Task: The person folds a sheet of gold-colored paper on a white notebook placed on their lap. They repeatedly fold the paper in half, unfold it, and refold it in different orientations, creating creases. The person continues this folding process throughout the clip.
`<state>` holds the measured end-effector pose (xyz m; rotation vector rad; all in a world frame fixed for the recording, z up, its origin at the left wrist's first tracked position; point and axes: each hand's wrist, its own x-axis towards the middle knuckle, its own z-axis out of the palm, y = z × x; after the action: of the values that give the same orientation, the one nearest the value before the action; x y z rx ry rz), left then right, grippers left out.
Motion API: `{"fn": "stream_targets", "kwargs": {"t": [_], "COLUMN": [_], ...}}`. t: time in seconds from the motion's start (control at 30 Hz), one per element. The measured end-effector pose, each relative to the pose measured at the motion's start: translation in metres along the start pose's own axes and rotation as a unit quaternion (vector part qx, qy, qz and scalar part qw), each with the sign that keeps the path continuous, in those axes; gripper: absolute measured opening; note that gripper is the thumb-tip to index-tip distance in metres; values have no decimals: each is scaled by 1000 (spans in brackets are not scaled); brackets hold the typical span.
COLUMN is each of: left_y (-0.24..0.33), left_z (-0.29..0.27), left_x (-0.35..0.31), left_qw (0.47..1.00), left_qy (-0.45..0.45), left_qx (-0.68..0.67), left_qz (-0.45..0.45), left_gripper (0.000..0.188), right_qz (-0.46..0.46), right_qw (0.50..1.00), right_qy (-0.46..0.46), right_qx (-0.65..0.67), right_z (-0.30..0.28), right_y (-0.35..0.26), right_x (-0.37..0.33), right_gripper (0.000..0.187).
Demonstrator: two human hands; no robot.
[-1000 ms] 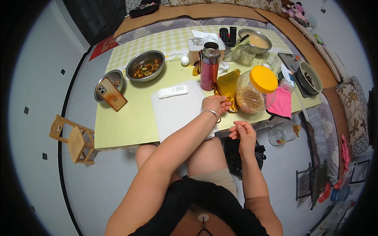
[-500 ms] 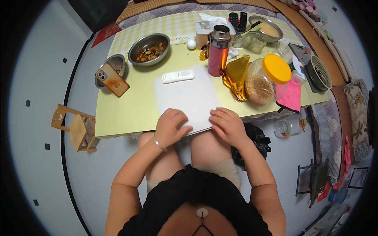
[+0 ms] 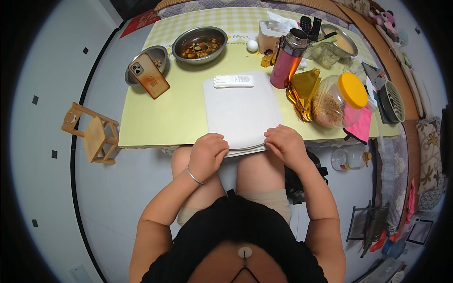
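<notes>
A stack of thin white sheets (image 3: 243, 113), paper or cloth, lies at the table's near edge, with several layers showing along its slightly bowed front. My left hand (image 3: 207, 153) pinches the near left corner, thumb against fingers; a silver bangle circles that wrist. At the near right corner, my right hand (image 3: 287, 145) grips the sheets the same way. Across the stack's far end rests a slim white plastic object (image 3: 233, 81) with rounded ends; its kind is unclear.
To the left are a phone (image 3: 148, 75) leaning on a metal bowl (image 3: 160, 51) and a larger bowl of food (image 3: 200, 46). On the right stand a purple-orange flask (image 3: 288, 59), gold foil (image 3: 302, 94) and a yellow-lidded jar (image 3: 330, 101). A white egg-like ball (image 3: 252, 45) lies farther back.
My fingers have closed from resting loosely on the sheets to pinching both near corners. The front edge now bows and shows its layers. The whole view has shifted slightly.
</notes>
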<state>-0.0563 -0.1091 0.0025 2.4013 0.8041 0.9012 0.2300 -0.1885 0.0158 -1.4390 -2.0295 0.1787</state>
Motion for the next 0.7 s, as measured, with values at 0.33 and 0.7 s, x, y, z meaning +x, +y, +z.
{"fn": "stream_targets", "kwargs": {"t": [0.33, 0.7], "left_y": [-4, -62], "left_z": [-30, 14], "left_x": [29, 30], "left_qw": [991, 949], "left_qy": [-45, 156], "left_qx": [-94, -99], "left_qz": [-86, -256], "left_gripper": [42, 15], "right_qz": [285, 201], "right_qw": [901, 964], "right_qy": [-12, 100], "right_qx": [327, 140], "right_z": [-14, 36], "right_y": [3, 45], "right_x": [30, 53], "right_gripper": [15, 22]}}
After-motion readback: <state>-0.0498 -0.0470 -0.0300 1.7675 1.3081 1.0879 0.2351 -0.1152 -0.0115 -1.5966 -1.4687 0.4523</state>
